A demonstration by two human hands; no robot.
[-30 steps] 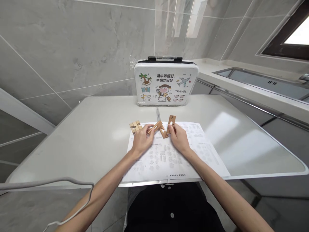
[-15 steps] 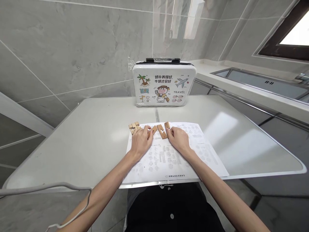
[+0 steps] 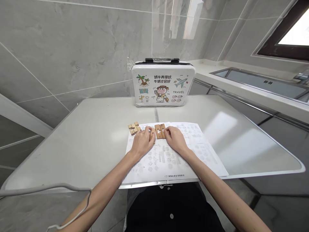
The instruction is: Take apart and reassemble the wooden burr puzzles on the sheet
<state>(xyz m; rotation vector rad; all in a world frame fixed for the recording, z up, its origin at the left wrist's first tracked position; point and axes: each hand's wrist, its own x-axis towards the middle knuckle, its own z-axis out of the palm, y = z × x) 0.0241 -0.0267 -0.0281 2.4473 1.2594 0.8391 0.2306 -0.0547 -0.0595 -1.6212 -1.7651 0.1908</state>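
1. A second ago the person held two notched pieces lifted off the paper, one stood upright at the right hand and one tilted at the left. Now the pair of flat notched light-brown wooden pieces (image 3: 160, 131) lies side by side on the white printed instruction sheet (image 3: 193, 151), long edges touching.
2. Both hands have come down with the pieces and rest low on the sheet, so the wood is set down rather than carried.
3. The right hand (image 3: 175, 140) lies just right of the pair with its fingertips against the pair's right edge. Its grip is apart, the fingers laid flat and not closed around anything.
4. The left hand (image 3: 142, 144) covers a third notched wooden piece (image 3: 153, 134) just left of the pair. Its fingers curl over the wood, and it cannot be told whether the grip is clamped on it or only pressing it.
5. A small interlocked cluster of wooden blocks (image 3: 134, 128) sits at the sheet's far left corner, apart from both hands and in the same spot as before.
6. At the far edge of the pale grey table (image 3: 96, 129) stands a white cartoon-printed carry case with a black handle (image 3: 163, 83), upright and closed, so its contents are hidden.
7. A steel sink basin (image 3: 260, 82) is set in the counter at the far right. Nothing can be made out inside it.
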